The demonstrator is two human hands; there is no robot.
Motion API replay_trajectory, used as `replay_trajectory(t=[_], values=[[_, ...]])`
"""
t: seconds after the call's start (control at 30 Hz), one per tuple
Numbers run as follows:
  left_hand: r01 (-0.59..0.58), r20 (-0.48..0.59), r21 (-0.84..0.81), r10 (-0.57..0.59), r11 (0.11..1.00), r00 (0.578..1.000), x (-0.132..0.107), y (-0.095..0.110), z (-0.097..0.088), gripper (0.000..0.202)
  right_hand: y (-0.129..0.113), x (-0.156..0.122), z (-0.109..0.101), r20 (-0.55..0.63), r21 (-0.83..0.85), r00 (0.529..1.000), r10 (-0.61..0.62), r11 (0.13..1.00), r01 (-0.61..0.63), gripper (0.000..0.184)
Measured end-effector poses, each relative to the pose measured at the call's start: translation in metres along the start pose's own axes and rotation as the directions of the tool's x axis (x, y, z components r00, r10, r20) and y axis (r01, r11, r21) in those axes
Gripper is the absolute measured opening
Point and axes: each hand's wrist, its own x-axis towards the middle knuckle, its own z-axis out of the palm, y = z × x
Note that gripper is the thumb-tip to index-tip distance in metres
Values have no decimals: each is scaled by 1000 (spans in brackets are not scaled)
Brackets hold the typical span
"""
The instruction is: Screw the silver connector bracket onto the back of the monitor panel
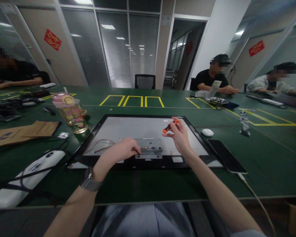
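Observation:
A flat display panel (pixel 140 126) with a black frame lies on the table in front of me, its pale back face up. Near its close edge sits a metal bracket (pixel 151 150) with connector ports, one of them blue. My left hand (pixel 124 148) has its fingers curled and pinched at the bracket's left end; the fingertips are partly hidden. An orange and black screwdriver (pixel 169 126) is in my right hand (pixel 180 137), its shaft slanting down left, with the tip just above the ports. Thin loose wires (pixel 101 144) lie on the panel left of the bracket.
Left of the panel stand a pink-lidded bottle (pixel 70 112), a white power strip (pixel 34 176) and brown paper bags (pixel 27 133). On the right lie a phone (pixel 225 155) with a cable and a white case (pixel 207 132). Several people sit farther off around the green table (pixel 158 182).

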Motion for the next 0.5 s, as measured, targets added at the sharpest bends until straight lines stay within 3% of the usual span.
replay_trajectory(t=[0.27, 0.5], values=[[3, -36, 140, 3, 990, 999, 0, 5, 1, 20, 2, -4, 2, 57, -62, 998, -41, 997, 44, 38], [-72, -85, -99, 64, 992, 994, -5, 14, -13, 16, 4, -4, 2, 72, -56, 996, -57, 997, 61, 39]])
